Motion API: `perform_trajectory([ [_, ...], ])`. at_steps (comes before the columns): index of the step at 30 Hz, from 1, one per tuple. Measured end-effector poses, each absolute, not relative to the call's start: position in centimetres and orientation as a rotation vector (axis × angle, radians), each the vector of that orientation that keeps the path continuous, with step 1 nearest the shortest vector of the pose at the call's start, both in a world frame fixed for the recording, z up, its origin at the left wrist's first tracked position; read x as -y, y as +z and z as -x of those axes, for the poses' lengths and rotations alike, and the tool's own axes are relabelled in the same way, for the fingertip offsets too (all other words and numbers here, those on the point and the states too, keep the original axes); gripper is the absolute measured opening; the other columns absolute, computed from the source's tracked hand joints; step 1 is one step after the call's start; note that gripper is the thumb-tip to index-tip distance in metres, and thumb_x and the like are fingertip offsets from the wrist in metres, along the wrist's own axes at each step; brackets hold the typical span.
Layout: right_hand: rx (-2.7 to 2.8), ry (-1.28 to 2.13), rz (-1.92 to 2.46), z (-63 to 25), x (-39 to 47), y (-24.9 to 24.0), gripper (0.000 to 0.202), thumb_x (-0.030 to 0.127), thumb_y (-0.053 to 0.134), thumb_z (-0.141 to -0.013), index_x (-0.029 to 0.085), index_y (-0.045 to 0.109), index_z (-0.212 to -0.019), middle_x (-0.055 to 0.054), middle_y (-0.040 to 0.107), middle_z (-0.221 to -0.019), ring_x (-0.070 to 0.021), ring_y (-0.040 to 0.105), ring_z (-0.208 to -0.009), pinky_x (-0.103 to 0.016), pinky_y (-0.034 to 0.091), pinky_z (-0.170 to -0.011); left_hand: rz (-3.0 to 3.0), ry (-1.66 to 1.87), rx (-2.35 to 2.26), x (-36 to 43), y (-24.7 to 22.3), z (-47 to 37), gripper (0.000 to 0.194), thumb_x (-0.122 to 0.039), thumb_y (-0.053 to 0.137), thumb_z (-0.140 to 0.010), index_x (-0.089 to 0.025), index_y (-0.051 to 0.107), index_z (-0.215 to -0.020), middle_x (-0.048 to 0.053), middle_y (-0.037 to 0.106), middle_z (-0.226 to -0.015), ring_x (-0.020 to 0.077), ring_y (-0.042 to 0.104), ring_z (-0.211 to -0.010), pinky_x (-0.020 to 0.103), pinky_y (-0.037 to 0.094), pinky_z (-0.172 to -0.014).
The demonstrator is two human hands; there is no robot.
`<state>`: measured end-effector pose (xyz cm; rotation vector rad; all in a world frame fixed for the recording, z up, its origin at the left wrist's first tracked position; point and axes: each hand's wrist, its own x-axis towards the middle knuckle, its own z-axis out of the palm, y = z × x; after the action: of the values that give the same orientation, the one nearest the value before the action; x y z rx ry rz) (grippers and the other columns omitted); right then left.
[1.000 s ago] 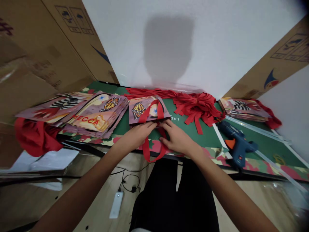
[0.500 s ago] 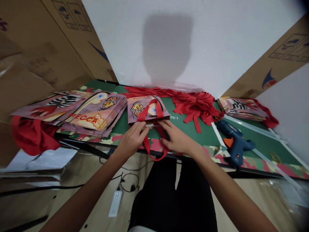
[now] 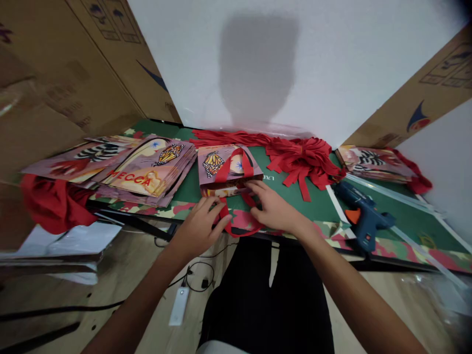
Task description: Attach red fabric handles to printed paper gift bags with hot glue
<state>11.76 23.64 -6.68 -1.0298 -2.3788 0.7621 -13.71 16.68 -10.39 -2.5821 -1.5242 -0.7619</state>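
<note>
Head view: the left hand (image 3: 202, 223) is at the near side of the printed bag (image 3: 236, 170), its fingertips and thumb beside a red strap (image 3: 244, 234); whether they pinch it, I cannot tell. The right hand (image 3: 275, 207) has its thumb apart from its fingers, which touch the bag's near right corner. The bag lies on the green table (image 3: 280, 196) between the piles, its opening towards the person and a little agape.

The strap loops towards the table's front edge, so a finger or sleeve catching it could drag the bag that way, I judge. A hard tug by the left hand might twist the strap or strain its join, while pressing fingers could crease the paper at the opening.

Further out, the red ribbon bundle (image 3: 300, 156) lies beyond the right hand, loose ends spread, and could tangle with a passing finger. The glue gun (image 3: 366, 222) rests near the front edge; a swinging right forearm could knock it off. Leftward, the bag stack (image 3: 147, 169) is unevenly piled and might slide if bumped.
</note>
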Motion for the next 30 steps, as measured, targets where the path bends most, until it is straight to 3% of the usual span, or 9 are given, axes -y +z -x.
perform_trajectory([
  [4,2.338,0.804,1.030,-11.9,-23.8,-6.7,0.075,0.003,0.057,-0.086,0.006,0.054,-0.161,-0.025,0.050,-0.168,-0.0331,0.057,-0.150,-0.050,0.051,-0.125,2.525,-0.810,1.590,-15.1,-11.2,13.1,0.038,-0.033,0.050,-0.113,-0.010,0.065,-0.139,0.021,0.066,-0.140,0.0357,0.063,-0.127,0.056,0.057,-0.109],
  [8,2.345,0.731,1.011,-12.0,-23.8,-7.1,0.071,0.002,0.058,-0.088,0.004,0.056,-0.159,-0.026,0.054,-0.165,-0.0321,0.056,-0.152,-0.049,0.048,-0.128,2.459,-0.825,1.678,-14.5,-11.9,12.4,0.042,-0.032,0.046,-0.114,-0.009,0.062,-0.145,0.022,0.064,-0.148,0.0384,0.060,-0.136,0.059,0.055,-0.112],
  [14,2.312,0.595,1.040,-11.8,-23.9,-7.4,0.061,-0.002,0.057,-0.090,0.012,0.068,-0.149,-0.019,0.069,-0.152,-0.0298,0.064,-0.144,-0.049,0.051,-0.124,2.375,-0.776,1.750,-14.2,-12.3,11.4,0.045,-0.030,0.039,-0.115,-0.009,0.059,-0.149,0.021,0.066,-0.151,0.0379,0.061,-0.135,0.058,0.054,-0.111],
  [18,2.328,0.683,1.036,-11.9,-24.0,-6.9,0.067,-0.006,0.057,-0.087,0.009,0.065,-0.151,-0.021,0.064,-0.157,-0.0299,0.066,-0.141,-0.048,0.054,-0.122,2.389,-0.822,1.785,-14.5,-12.3,11.5,0.046,-0.029,0.039,-0.114,-0.011,0.055,-0.154,0.019,0.066,-0.152,0.0363,0.060,-0.137,0.056,0.052,-0.113],
  [22,2.334,0.712,1.029,-12.0,-24.0,-6.9,0.069,-0.008,0.057,-0.087,0.007,0.061,-0.155,-0.024,0.058,-0.163,-0.0312,0.065,-0.143,-0.051,0.054,-0.122,2.396,-0.818,1.753,-14.8,-12.2,12.0,0.042,-0.029,0.041,-0.114,-0.009,0.064,-0.143,0.020,0.067,-0.150,0.0382,0.060,-0.135,0.060,0.051,-0.115],
  [25,2.336,0.702,1.018,-12.2,-23.9,-7.2,0.075,-0.009,0.055,-0.086,0.011,0.060,-0.158,-0.021,0.057,-0.164,-0.0308,0.062,-0.146,-0.052,0.053,-0.124,2.398,-0.786,1.733,-15.1,-11.7,12.3,0.042,-0.029,0.041,-0.113,-0.009,0.068,-0.139,0.022,0.065,-0.150,0.0393,0.059,-0.135,0.061,0.053,-0.113],
  [30,2.386,0.680,0.988,-12.6,-23.9,-7.4,0.077,0.003,0.068,-0.092,0.017,0.051,-0.166,-0.019,0.051,-0.169,-0.0315,0.053,-0.155,-0.052,0.046,-0.129,2.444,-0.800,1.759,-15.8,-10.6,12.9,0.044,-0.030,0.039,-0.114,-0.012,0.075,-0.132,0.023,0.064,-0.145,0.0380,0.060,-0.132,0.060,0.054,-0.111],
])
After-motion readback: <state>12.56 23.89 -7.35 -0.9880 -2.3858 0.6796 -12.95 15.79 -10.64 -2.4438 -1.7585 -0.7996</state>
